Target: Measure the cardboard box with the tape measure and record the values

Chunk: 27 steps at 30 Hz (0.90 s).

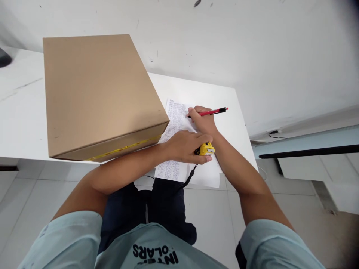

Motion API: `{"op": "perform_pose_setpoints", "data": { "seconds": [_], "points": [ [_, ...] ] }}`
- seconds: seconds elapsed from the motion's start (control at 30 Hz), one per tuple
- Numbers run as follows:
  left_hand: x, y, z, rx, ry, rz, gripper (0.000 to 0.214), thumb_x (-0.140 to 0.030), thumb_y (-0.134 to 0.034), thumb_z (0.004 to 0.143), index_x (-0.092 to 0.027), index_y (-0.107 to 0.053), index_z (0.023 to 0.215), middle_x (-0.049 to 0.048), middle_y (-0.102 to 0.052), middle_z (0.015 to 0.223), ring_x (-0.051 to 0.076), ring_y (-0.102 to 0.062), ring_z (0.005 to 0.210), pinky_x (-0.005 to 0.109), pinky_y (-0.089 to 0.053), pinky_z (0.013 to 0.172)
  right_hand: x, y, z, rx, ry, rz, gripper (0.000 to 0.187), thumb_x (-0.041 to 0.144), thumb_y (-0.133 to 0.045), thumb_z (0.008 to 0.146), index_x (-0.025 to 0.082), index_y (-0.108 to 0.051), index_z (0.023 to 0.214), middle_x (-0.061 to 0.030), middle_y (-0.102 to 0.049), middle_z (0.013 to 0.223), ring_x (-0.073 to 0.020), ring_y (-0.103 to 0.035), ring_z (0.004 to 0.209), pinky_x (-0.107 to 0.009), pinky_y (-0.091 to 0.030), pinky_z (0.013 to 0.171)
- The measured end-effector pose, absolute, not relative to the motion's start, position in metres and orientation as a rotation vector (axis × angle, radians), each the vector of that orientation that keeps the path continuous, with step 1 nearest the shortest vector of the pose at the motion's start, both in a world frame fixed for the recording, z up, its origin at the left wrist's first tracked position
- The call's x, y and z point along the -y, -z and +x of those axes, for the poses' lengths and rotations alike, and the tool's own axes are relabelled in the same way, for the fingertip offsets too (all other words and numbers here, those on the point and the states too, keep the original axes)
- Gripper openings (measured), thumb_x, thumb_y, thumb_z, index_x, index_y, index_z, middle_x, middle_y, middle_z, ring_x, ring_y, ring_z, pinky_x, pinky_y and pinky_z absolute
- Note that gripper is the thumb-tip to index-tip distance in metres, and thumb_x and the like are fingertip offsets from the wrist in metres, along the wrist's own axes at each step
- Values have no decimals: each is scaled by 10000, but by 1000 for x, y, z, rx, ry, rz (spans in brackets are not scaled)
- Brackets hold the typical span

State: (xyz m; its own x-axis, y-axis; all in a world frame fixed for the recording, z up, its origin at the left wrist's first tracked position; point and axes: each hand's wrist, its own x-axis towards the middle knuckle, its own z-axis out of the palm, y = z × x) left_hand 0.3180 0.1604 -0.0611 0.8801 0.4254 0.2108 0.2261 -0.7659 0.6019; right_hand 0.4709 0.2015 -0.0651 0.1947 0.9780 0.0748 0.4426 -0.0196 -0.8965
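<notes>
My right hand [204,120] is closed around a red pen [214,111] with black ends, its tip down at the sheet of paper [175,112]. Handwriting in blue fills much of the left part of that sheet, which hangs over the table's front edge. Across the paper lies my left hand [186,146], closed on a small yellow and black tape measure [206,149]. A black wrist strap [188,178] dangles from the tape measure. Left of both hands stands a large closed cardboard box [98,93] with a yellow strip along its front side.
The white table [224,112] runs along a marked white wall [252,45]. A dark object [4,58] sits at the far left. To the right are a light-blue panel with a black edge [308,151] and a black cable [275,133].
</notes>
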Motion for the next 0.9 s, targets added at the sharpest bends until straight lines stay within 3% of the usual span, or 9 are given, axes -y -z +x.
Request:
{"op": "perform_pose_setpoints", "data": {
  "seconds": [0.5, 0.7, 0.9],
  "points": [
    [-162, 63, 318, -453, -434, 2414, 484, -594, -488, 960, -210, -507, 1255, 57, -749, 1113, 250, -698, 934, 392, -451, 823, -202, 67, 471, 1318, -712, -1622, 325, 334, -630, 917, 214, -626, 616, 29, -514, 575, -146, -513, 621, -320, -463, 683],
    [-161, 60, 318, -448, -425, 2423, 455, -554, -504, 951, -200, -507, 1238, 50, -743, 1089, 249, -693, 934, 394, -446, 818, -201, 63, 469, 1328, -729, -1622, 355, 303, -622, 901, 219, -540, 566, 23, -522, 578, -160, -567, 666, -325, -481, 703],
    [-161, 60, 318, -445, -422, 2426, 443, -539, -518, 945, -198, -510, 1227, 53, -746, 1090, 256, -690, 925, 401, -443, 814, -201, 63, 469, 1362, -749, -1606, 344, 326, -615, 895, 222, -572, 570, 15, -520, 576, -169, -577, 676, -341, -497, 723]
  ]
}}
